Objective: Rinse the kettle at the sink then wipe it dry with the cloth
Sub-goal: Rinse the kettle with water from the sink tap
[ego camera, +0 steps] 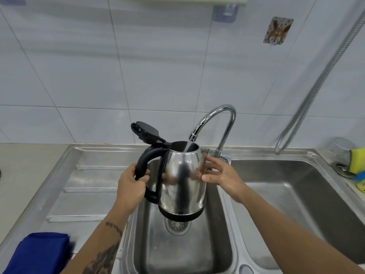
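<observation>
A folded blue cloth (37,252) is seen nearest, lying on the steel drainboard (88,186) at the lower left, well apart from the kettle. A tattooed forearm is stretched up from the bottom edge beside it.

Further in, the left basin (207,244) of a double sink is seen, with its strainer (177,224) directly under the kettle base. The kettle (183,180) is held in the air above this basin, roughly upright and slightly tilted. Its black handle (146,169) is gripped by the left hand (131,186), whose fingers are wrapped around the lower part of the loop. The right hand (221,175) is laid against the kettle's steel side near the spout, fingers spread and flat on the metal rather than closed around it.

The black lid (147,132) is hinged open and is tipped back over the handle. A stream of water is poured from the tap (215,119) into the open mouth of the kettle.

To the right, the second basin (296,194) is seen, and on its far rim a yellow sponge (357,161) is propped next to a clear glass (339,153). A metal hose (316,89) is hung down the white tiled wall (138,66), on which a patterned hook (277,30) is stuck.
</observation>
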Tool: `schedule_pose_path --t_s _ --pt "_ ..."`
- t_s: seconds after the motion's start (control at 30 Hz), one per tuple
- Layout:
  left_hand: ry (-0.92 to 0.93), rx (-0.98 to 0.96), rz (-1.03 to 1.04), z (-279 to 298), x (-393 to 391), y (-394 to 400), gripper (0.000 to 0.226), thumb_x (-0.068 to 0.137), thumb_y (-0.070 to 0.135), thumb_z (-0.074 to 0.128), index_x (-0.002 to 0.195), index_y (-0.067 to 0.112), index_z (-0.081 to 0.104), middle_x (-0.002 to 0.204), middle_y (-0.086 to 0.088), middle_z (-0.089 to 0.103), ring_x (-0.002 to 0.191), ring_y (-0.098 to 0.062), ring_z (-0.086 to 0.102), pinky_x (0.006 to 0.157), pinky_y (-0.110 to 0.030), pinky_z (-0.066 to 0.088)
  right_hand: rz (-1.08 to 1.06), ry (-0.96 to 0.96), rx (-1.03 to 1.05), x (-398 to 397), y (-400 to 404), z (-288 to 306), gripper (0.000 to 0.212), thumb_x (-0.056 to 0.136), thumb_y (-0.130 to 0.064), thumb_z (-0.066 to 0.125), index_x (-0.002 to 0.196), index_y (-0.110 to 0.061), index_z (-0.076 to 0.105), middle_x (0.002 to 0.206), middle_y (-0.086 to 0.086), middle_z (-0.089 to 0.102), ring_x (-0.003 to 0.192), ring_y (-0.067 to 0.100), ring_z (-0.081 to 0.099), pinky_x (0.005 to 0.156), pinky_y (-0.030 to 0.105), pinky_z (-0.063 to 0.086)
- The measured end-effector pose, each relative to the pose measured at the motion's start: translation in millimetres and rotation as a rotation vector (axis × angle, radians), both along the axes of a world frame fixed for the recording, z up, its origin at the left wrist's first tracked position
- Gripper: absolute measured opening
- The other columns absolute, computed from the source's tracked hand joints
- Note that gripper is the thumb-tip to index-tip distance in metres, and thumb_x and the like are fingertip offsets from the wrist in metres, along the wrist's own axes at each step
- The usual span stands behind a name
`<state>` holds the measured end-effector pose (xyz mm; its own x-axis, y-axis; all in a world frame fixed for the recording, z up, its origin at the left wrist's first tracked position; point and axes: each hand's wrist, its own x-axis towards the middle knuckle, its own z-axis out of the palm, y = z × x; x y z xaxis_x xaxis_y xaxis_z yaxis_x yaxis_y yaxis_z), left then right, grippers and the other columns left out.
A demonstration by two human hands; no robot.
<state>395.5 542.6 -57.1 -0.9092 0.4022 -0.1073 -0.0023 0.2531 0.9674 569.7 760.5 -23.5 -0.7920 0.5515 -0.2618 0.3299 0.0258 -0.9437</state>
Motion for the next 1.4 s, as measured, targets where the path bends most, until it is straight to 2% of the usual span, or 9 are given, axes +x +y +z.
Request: schedule_pose_path --t_s 0.2,0.33,0.5,0.67,0.83,0.93,1.17,1.27,1.4 --pt "0.003 -0.016 0.004 -9.4 -0.3 2.1 0.024 0.089 -0.002 0.063 0.097 0.020 0.067 0.095 0.001 0.071 0.097 -0.019 0.065 0.088 -0.035 0.048 -0.087 -0.360 0.538 3.1 43.1 -17.4 0.065 0.083 -0.015 0.077 0.144 -0.020 0.056 0.144 0.001 0.055 0.136 0.025 0.050 0.112 0.036 0.041" --pt "-0.001 -0.025 0.007 -14.1 -1.7 6.8 0.021 0.088 -0.002 0.064 0.096 0.018 0.067 0.097 -0.002 0.070 0.098 -0.021 0.064 0.087 -0.035 0.046 -0.043 -0.594 0.597 7.8 60.8 -32.8 0.066 0.086 -0.007 0.060 0.149 -0.018 0.048 0.149 0.013 0.045 0.138 0.036 0.044 0.113 0.042 0.040" --pt "-0.018 -0.009 0.008 -16.0 -4.7 13.4 0.022 0.089 -0.005 0.064 0.102 0.013 0.067 0.096 -0.002 0.070 0.096 -0.020 0.064 0.083 -0.029 0.045 -0.103 -0.556 0.510 3.2 72.4 -50.4 0.056 0.086 0.003 0.055 0.141 -0.010 0.055 0.139 0.015 0.059 0.128 0.034 0.057 0.106 0.040 0.049" --pt "-0.014 -0.037 0.017 -21.6 -8.9 17.5 0.023 0.088 -0.005 0.064 0.096 0.016 0.067 0.095 -0.003 0.070 0.095 -0.023 0.064 0.087 -0.035 0.048 -0.273 -0.468 0.446 -2.8 81.4 -65.1 0.037 0.086 0.001 0.058 0.120 -0.010 0.070 0.118 0.009 0.068 0.113 0.028 0.066 0.089 0.027 0.048" --pt "0.002 -0.053 0.013 -20.3 -10.4 21.9 0.021 0.088 -0.006 0.064 0.096 0.014 0.067 0.096 -0.005 0.069 0.094 -0.023 0.062 0.083 -0.032 0.046 -0.420 -0.327 0.473 -13.3 91.7 -50.8 0.030 0.089 -0.004 0.063 0.117 -0.013 0.072 0.106 0.009 0.070 0.104 0.026 0.067 0.095 0.034 0.055" --pt "0.005 -0.062 0.012 -20.8 -11.7 22.2 0.022 0.087 -0.005 0.063 0.094 0.016 0.067 0.098 -0.006 0.070 0.096 -0.024 0.062 0.087 -0.036 0.047 -0.423 -0.310 0.488 -19.6 106.1 -36.1 0.029 0.089 -0.005 0.067 0.116 -0.014 0.068 0.097 0.007 0.065 0.099 0.030 0.066 0.090 0.037 0.055" --pt "0.006 -0.053 0.012 -9.3 -14.1 24.7 0.024 0.090 -0.004 0.063 0.091 0.019 0.066 0.096 -0.003 0.070 0.092 -0.023 0.064 0.084 -0.037 0.050 -0.425 -0.474 0.595 -28.7 137.4 -11.1 0.044 0.093 -0.039 0.068 0.128 -0.015 0.057 0.108 0.006 0.063 0.111 0.033 0.063 0.090 0.041 0.052" --pt "0.008 -0.041 0.020 -4.3 -14.1 25.6 0.024 0.090 -0.005 0.062 0.090 0.019 0.065 0.096 -0.004 0.070 0.090 -0.020 0.064 0.081 -0.033 0.049 -0.425 -0.523 0.635 -30.5 142.0 -10.9 0.049 0.093 -0.043 0.067 0.131 -0.014 0.056 0.123 0.014 0.066 0.115 0.036 0.063 0.091 0.043 0.051" --pt "-0.006 -0.024 0.033 -0.8 -12.3 24.9 0.025 0.090 -0.006 0.061 0.090 0.018 0.065 0.095 -0.008 0.070 0.088 -0.020 0.064 0.074 -0.028 0.048 -0.421 -0.552 0.661 -33.0 139.2 -9.5 0.048 0.095 -0.042 0.064 0.130 -0.011 0.054 0.123 0.015 0.066 0.114 0.037 0.062 0.082 0.040 0.046"
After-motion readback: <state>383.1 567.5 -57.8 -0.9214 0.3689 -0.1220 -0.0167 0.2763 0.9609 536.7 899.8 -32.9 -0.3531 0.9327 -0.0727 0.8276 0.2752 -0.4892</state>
